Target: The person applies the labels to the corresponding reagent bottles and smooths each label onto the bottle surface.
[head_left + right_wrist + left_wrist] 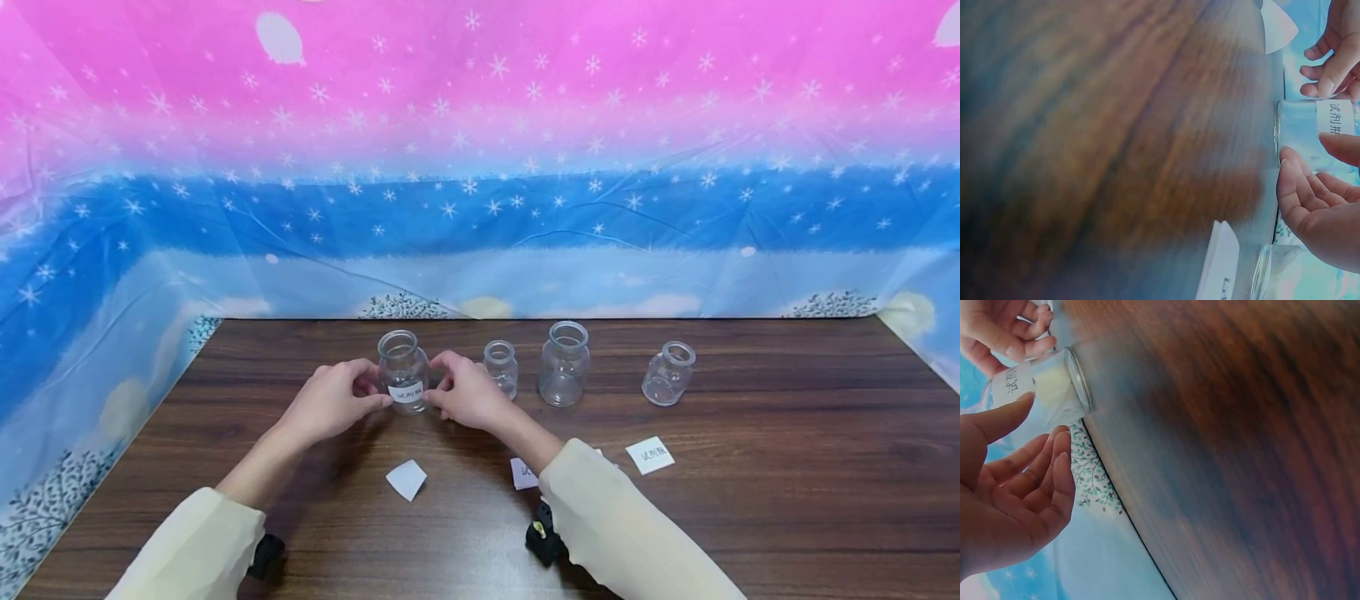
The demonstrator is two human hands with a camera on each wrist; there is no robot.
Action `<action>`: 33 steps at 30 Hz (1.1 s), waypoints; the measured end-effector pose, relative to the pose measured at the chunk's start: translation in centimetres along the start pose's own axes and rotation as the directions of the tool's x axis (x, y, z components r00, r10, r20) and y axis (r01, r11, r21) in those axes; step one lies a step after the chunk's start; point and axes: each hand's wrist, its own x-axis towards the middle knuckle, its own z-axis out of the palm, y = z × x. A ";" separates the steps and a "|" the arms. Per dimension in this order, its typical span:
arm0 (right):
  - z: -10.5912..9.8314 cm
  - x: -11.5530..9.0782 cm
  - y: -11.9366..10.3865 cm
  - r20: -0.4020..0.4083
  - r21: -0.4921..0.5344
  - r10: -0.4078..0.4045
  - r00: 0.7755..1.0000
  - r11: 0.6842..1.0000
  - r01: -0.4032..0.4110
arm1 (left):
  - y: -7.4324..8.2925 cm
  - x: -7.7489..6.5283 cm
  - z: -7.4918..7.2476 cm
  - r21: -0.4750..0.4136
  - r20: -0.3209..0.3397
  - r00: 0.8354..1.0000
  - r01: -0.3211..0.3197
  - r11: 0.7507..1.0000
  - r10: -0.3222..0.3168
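Note:
A clear glass jar (pixel 402 363) stands upright toward the back of the table, left of middle. Across its front lies a white paper label (pixel 406 393) with printed characters. My left hand (pixel 337 402) is at the jar's left side, its thumb at the label's left edge. On the opposite side, my right hand (pixel 472 396) has its thumb at the label's right edge. Loosely bent fingers of the left hand (pixel 1019 500) show beside the glass in the left wrist view. The right hand (pixel 1319 203) looks alike in the right wrist view; firm contact of the fingers is unclear.
To the right stand a small jar (pixel 502 367), partly behind the right hand, a larger jar (pixel 565 367) and another small jar (pixel 667 379). A blank paper piece (pixel 407 480), a printed label (pixel 651 455) and a label (pixel 522 473) partly under the right forearm lie in front.

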 end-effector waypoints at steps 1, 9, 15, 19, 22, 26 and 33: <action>0.0 0.0 0.0 0.000 -0.011 0.001 1.000 1.000 -0.001 | 0.0 0.0 0.0 0.003 0.004 1.000 0.001 1.000 -0.001; 0.1 0.1 0.1 0.011 -0.044 0.011 1.000 0.999 -0.011 | 0.1 0.0 0.0 0.024 0.023 1.000 0.011 1.000 -0.011; 0.1 0.0 0.0 0.007 -0.042 0.013 1.000 0.999 -0.012 | 0.0 -0.1 0.1 0.027 0.020 1.000 -0.002 1.000 0.001; -0.1 -0.1 0.0 0.008 -0.026 0.000 1.000 1.000 0.000 | -0.1 -0.2 0.1 0.028 0.024 1.000 -0.008 1.000 0.007; -0.5 -0.4 -0.2 0.018 -0.025 -0.019 1.000 0.999 0.019 | -0.1 -0.3 0.1 0.026 0.032 0.999 -0.001 1.000 0.000; -1.7 -1.3 -0.7 0.083 -0.037 -0.053 0.995 0.998 0.056 | -0.1 -0.5 0.0 0.020 0.042 0.999 0.008 1.000 -0.009; -4.6 -3.3 0.0 0.250 -0.044 -0.121 0.961 0.990 0.136 | -0.4 -1.0 -0.1 0.036 0.081 0.997 0.013 0.999 -0.016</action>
